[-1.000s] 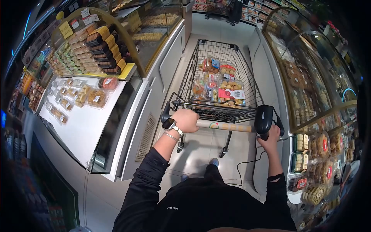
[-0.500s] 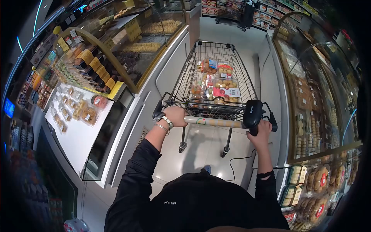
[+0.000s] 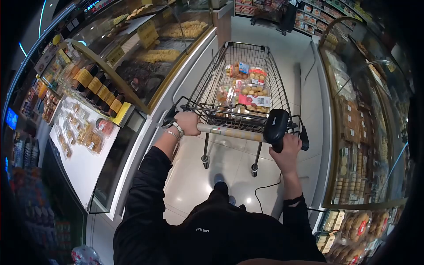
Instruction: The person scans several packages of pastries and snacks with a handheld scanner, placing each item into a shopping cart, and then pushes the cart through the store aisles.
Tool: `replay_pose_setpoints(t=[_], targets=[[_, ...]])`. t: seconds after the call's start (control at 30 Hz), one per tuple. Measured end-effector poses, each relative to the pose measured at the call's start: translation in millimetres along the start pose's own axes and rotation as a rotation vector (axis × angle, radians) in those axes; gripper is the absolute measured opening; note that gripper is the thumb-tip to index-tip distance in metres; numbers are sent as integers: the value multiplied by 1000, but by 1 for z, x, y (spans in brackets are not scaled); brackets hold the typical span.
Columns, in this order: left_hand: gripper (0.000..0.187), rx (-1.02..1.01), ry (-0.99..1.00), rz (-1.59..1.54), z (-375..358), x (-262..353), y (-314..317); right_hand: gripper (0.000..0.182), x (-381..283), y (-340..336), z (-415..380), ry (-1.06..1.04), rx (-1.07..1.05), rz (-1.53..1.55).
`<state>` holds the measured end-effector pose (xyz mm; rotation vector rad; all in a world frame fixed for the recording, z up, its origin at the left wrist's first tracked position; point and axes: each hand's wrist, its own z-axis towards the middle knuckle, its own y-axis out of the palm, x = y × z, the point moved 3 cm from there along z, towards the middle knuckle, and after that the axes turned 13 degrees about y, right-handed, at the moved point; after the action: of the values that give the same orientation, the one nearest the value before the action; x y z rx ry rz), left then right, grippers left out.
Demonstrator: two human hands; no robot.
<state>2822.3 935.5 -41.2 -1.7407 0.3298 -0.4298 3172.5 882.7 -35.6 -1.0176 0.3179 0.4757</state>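
A black wire shopping cart (image 3: pixel 280 81) stands in front of me, its pale handlebar (image 3: pixel 232 131) across my reach. My left hand (image 3: pixel 188 123) is wrapped round the left end of that bar, with a watch and a bracelet on the wrist. Round the right end closes my right hand (image 3: pixel 289 152), beside a black handheld device (image 3: pixel 276 126) mounted on the bar. Inside the basket lie several clear packs of food, among them a pack with a pink and white label (image 3: pixel 256 101) and one with a blue label (image 3: pixel 242 68).
On the left, a white counter (image 3: pixel 70 172) bears packaged pastries next to a glass bakery case (image 3: pixel 168 57). A second glass case (image 3: pixel 353 132) lines the right side, with boxed baked goods (image 3: pixel 355 227) below. A cable (image 3: pixel 260 194) lies on the floor. Shelves and another cart stand ahead.
The cart, both hands and the device sit slightly further left in view. A foot now shows stepping forward below me. Both hands keep their hold on the handlebar.
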Motion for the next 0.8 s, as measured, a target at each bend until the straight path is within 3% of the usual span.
replay_pose_setpoints(t=[0.13,0.47,0.8], targets=[[20,98,28,54,17,-26,-6,39,-4,26,13,57,-45,-33],[19,120,42,91,79,-88,-24,42,-8,78,74,92,-44,-81],[19,116,-53,77,147,-74,-41,43,46,90,157,21,15,-85]])
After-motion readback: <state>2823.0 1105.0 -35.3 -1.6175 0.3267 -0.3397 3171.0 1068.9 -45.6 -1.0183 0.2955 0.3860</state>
